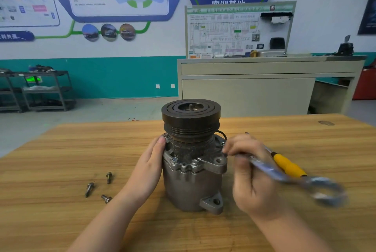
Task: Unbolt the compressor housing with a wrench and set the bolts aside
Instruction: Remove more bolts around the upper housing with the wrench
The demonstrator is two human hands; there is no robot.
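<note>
right hand [250,172] grips a blurred wrench [289,174] beside the upright compressor [191,162] on the table [50,150], left hand [149,165] lies flat against its side, three loose bolts [99,185] lying to the left.

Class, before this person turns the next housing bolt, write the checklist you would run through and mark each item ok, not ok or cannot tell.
1. Compressor upright on the table: ok.
2. Left hand steadies the housing: ok, its palm lies against the side.
3. Right hand holds the wrench: ok.
4. Wrench head seated on a bolt: cannot tell, blurred and hidden by the fingers.
5. Removed bolts set aside: ok, three lie left of the compressor.
6. Bolts left in the flange: not ok, several remain.
</note>
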